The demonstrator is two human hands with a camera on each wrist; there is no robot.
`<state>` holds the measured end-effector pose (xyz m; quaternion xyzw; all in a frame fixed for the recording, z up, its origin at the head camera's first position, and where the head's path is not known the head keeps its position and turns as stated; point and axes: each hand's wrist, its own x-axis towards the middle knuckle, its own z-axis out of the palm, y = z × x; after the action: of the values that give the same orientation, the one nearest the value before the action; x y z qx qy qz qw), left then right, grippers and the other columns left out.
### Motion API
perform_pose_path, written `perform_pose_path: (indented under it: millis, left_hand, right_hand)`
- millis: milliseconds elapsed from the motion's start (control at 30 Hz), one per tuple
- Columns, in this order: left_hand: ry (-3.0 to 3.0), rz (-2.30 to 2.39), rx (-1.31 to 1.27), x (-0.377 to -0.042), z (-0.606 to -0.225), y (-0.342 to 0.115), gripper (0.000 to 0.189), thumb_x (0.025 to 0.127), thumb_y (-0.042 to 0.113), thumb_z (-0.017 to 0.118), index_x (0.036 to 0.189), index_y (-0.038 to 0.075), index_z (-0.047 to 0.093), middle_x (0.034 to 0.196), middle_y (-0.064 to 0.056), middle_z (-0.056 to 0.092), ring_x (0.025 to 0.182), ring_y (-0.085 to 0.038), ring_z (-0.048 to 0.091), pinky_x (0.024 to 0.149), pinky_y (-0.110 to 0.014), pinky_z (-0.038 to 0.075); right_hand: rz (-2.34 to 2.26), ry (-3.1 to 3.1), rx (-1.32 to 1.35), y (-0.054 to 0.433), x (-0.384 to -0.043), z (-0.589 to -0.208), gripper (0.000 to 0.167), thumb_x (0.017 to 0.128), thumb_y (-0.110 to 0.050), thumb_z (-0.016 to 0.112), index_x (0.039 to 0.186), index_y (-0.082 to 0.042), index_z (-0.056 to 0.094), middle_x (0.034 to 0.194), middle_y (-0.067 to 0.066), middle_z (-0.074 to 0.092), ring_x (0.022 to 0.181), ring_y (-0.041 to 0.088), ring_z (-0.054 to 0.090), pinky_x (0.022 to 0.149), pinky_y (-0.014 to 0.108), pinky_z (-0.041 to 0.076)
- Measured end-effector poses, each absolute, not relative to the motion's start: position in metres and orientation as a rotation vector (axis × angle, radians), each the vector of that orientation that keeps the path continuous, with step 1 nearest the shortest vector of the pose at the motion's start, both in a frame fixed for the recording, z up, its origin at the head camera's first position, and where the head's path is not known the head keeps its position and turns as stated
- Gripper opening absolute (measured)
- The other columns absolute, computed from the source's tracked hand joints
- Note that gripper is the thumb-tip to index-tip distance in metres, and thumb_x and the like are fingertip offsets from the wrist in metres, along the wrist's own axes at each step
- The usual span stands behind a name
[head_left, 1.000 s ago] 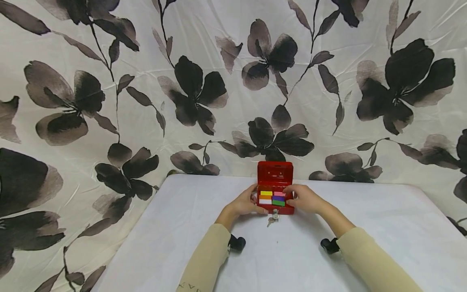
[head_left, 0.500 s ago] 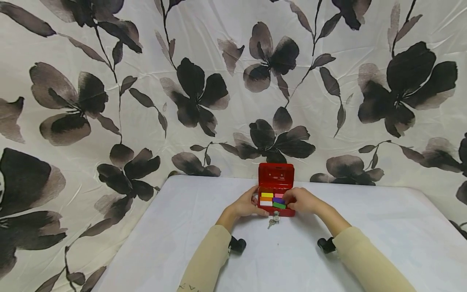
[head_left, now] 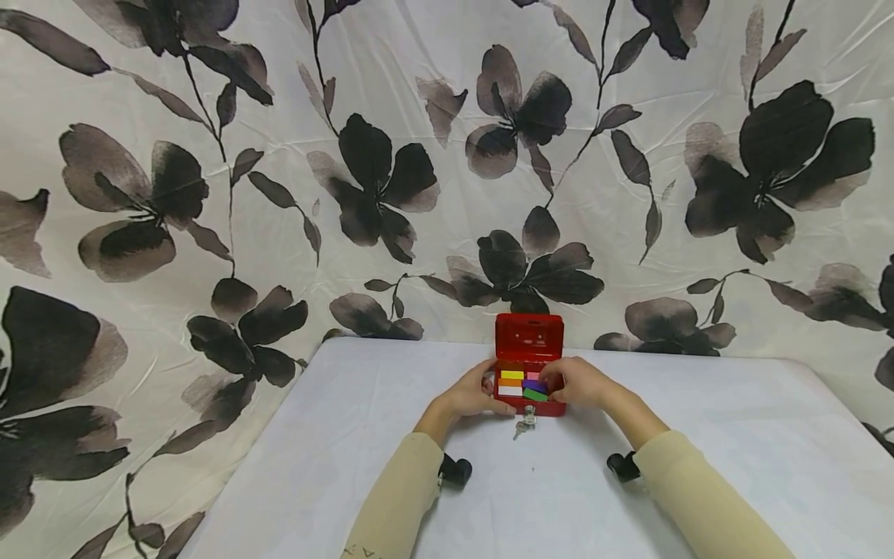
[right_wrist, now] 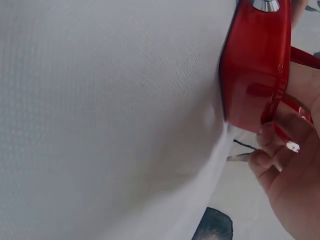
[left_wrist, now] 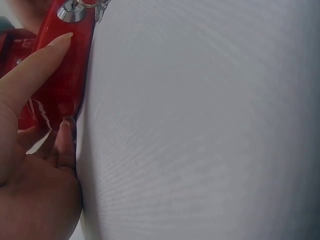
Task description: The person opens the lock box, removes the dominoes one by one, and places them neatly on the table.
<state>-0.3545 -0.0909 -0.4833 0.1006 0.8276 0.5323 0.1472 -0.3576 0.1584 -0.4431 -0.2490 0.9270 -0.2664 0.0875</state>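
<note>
A red metal cash box (head_left: 528, 330) stands on the table with its lid raised. Inside lie a yellow block (head_left: 512, 374), an orange block (head_left: 511, 382), a white block (head_left: 510, 391), a pink block (head_left: 532, 376), a purple block (head_left: 534, 384) and a slightly tilted green block (head_left: 535, 394). My left hand (head_left: 469, 390) grips the box's left side, thumb across the front wall. Over the right rim, my right hand (head_left: 585, 384) reaches in beside the purple and green blocks; its fingertips' hold is hidden. Keys (head_left: 521, 427) hang from the front lock (left_wrist: 71, 12).
A white cloth covers the table (head_left: 545, 505). Behind its far edge hangs a floral curtain (head_left: 447, 194), close to the raised lid. Both wrists wear a small black device, such as the right wrist device (head_left: 621, 466).
My right hand's fingers have shifted inward and down from the pink block's edge toward the purple one. The green block has turned askew. My left hand keeps its hold on the cash box.
</note>
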Motion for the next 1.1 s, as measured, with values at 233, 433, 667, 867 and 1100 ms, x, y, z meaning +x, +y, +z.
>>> perform_pose_path:
  millis: [233,433,667,867,1100]
  left_hand:
    - [2.398,1.504,0.277,-0.353,-0.484,-0.092,0.1,0.076,0.021,0.092,0.159,0.016,0.036,0.105,-0.007,0.051,0.104,-0.022,0.047,0.086,-0.033,0.048]
    - [2.381,1.521,0.294,-0.354,-0.484,-0.092,0.098,0.077,0.02,0.092,0.158,0.015,0.037,0.104,-0.007,0.05,0.103,-0.022,0.046,0.085,-0.034,0.046]
    - [2.398,1.5,0.297,-0.355,-0.482,-0.093,0.098,0.077,0.021,0.092,0.158,0.016,0.038,0.104,-0.006,0.051,0.101,-0.021,0.047,0.081,-0.032,0.046]
    - [2.405,1.5,0.298,-0.354,-0.481,-0.093,0.097,0.077,0.021,0.092,0.158,0.017,0.038,0.104,-0.006,0.051,0.102,-0.021,0.047,0.082,-0.033,0.045]
    - [2.4,1.505,0.308,-0.353,-0.481,-0.093,0.097,0.077,0.02,0.092,0.158,0.017,0.038,0.105,-0.007,0.052,0.101,-0.021,0.047,0.084,-0.034,0.046]
  right_hand:
    - [-0.756,2.772,-0.886,0.158,-0.361,-0.444,0.037,0.083,-0.003,0.083,0.119,-0.005,0.073,0.115,0.009,0.07,0.11,0.031,0.062,0.098,0.052,0.052]
    - [-0.74,2.683,-0.988,0.155,-0.363,-0.441,0.038,0.085,0.001,0.079,0.122,-0.005,0.073,0.118,0.009,0.069,0.109,0.029,0.06,0.1,0.052,0.051]
    - [-0.647,2.615,-1.036,0.15,-0.368,-0.437,0.041,0.086,0.002,0.077,0.125,-0.01,0.073,0.12,0.006,0.067,0.109,0.025,0.058,0.101,0.051,0.05]
    - [-0.587,2.585,-1.034,0.146,-0.373,-0.434,0.04,0.085,0.001,0.078,0.123,-0.01,0.073,0.108,0.003,0.065,0.098,0.02,0.055,0.094,0.042,0.053]
    - [-0.547,2.575,-0.975,0.145,-0.376,-0.431,0.038,0.083,0.0,0.081,0.119,-0.011,0.073,0.099,0.002,0.062,0.093,0.018,0.053,0.086,0.034,0.054]
